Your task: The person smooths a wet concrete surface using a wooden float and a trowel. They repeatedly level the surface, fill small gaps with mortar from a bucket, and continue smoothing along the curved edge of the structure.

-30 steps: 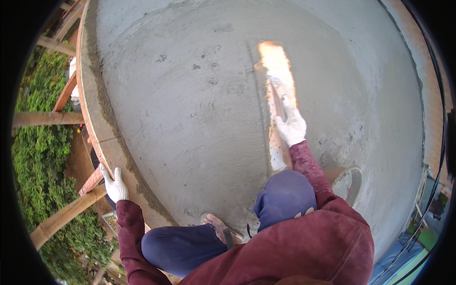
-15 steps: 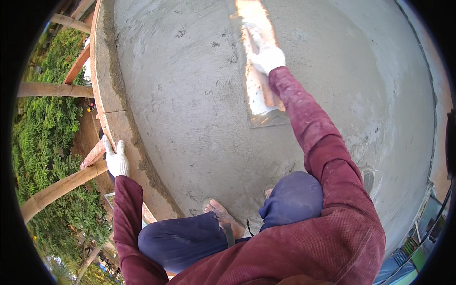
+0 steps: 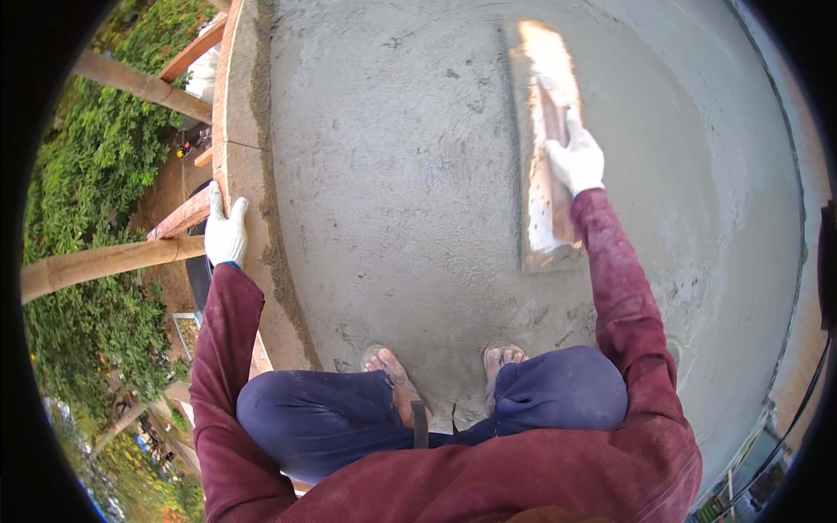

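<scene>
My right hand (image 3: 577,162), in a white knit glove, is closed round the handle of a long wooden float (image 3: 539,209). The float lies flat on the wet grey concrete (image 3: 401,200), its pale, worn top showing and its far end blurred. At the left, my gloved left hand (image 3: 226,234) rests on the edge board (image 3: 228,131) along the slab's rim. Its thumb and forefinger are stretched out and apart; the remaining fingers are mostly hidden at the outer side.
Beyond the rim at the left there is a drop, with bamboo poles (image 3: 122,263), wooden braces (image 3: 193,50) and green trees (image 3: 87,200) below. My feet (image 3: 394,373) stand on the concrete near the bottom. A dark cable (image 3: 806,392) runs at the lower right.
The float and my right hand have come nearer my body and shifted right in the picture. My view has turned too, and both feet now show. My left hand stays on the rim.
</scene>
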Available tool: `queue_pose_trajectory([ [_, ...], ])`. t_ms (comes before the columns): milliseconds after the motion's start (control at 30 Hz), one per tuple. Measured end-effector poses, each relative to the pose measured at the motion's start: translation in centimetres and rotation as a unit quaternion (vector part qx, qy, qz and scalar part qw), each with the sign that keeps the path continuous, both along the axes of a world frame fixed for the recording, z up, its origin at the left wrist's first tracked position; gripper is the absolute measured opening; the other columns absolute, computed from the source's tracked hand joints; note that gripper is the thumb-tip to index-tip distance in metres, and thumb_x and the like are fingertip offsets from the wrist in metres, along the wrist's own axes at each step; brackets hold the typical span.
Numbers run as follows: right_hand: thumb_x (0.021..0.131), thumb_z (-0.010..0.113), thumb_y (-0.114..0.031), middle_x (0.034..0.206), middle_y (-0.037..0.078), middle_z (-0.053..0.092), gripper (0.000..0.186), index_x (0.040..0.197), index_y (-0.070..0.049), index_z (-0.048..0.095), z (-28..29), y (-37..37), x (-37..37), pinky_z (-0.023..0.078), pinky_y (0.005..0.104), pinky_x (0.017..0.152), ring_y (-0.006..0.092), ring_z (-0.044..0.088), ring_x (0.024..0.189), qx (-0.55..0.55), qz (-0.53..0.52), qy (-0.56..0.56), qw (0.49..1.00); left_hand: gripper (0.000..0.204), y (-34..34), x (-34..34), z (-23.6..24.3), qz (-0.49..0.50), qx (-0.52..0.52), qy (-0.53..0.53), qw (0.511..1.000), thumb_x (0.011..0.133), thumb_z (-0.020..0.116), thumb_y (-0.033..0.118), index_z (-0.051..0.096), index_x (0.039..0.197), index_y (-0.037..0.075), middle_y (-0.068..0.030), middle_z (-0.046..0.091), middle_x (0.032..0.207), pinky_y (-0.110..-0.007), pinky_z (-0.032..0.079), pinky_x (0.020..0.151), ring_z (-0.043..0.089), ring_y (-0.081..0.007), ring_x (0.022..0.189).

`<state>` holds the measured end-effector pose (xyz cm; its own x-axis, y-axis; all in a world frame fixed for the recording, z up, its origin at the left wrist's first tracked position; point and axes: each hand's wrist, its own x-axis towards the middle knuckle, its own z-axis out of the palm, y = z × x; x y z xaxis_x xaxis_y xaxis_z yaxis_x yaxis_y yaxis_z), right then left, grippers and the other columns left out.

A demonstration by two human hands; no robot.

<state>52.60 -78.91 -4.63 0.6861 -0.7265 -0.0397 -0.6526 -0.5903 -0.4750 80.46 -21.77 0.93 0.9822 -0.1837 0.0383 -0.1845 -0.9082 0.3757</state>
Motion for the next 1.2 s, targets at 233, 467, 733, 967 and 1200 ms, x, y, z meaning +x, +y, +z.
queue_pose_trajectory([
  [233,0.080,0.067,-0.033,0.128,0.025,0.071,0.086,0.161,-0.019,0.041,-2.2,-6.5,12.5,0.055,0.0481,0.101,0.0432,0.070,0.115,-0.056,0.035,-0.005,0.998,0.080,-0.5,-0.5,-1.0,-0.007,-0.048,-0.004,0.999,0.099,0.068,0.038,0.033,0.166,0.009,-0.0166,0.049,0.162,-0.034,0.037,0.120,0.050,-0.0300,0.147],
  [467,0.091,0.066,-0.033,0.143,0.021,0.063,0.072,0.160,-0.022,0.046,2.9,15.2,16.1,0.056,0.0443,0.107,0.0362,0.068,0.121,0.123,0.363,0.089,0.919,0.080,0.6,-0.8,0.8,0.020,-0.017,0.022,0.999,0.100,0.068,0.037,0.033,0.167,0.014,-0.0122,0.047,0.165,-0.035,0.038,0.118,0.050,-0.0301,0.147],
  [733,0.101,0.062,-0.022,0.141,0.022,0.061,0.053,0.153,-0.023,0.051,-1.7,18.3,-3.3,0.054,0.0498,0.097,0.0401,0.065,0.117,0.121,0.480,-0.100,0.863,0.079,0.6,1.6,-1.3,-0.022,-0.010,-0.003,1.000,0.101,0.065,0.037,0.030,0.168,0.013,-0.0142,0.044,0.166,-0.035,0.035,0.121,0.046,-0.0314,0.150],
  [967,0.101,0.062,-0.029,0.112,0.013,0.070,0.031,0.119,-0.006,0.072,14.9,10.2,-17.0,0.056,0.0412,0.094,0.0294,0.068,0.108,-0.015,0.196,-0.034,0.980,0.081,2.7,3.2,-2.1,-0.038,-0.016,0.010,0.999,0.103,0.062,0.040,0.028,0.167,0.004,-0.0174,0.037,0.170,-0.033,0.028,0.123,0.037,-0.0292,0.155],
  [1200,0.101,0.060,-0.039,0.101,0.021,0.075,0.041,0.112,-0.002,0.071,28.7,11.9,-45.8,0.058,0.0462,0.085,0.0391,0.074,0.096,-0.007,-0.179,0.473,0.862,0.087,1.1,2.1,-2.4,-0.025,-0.005,0.035,0.999,0.103,0.063,0.049,0.025,0.169,0.007,-0.0144,0.039,0.169,-0.036,0.038,0.118,0.050,-0.0305,0.145],
])
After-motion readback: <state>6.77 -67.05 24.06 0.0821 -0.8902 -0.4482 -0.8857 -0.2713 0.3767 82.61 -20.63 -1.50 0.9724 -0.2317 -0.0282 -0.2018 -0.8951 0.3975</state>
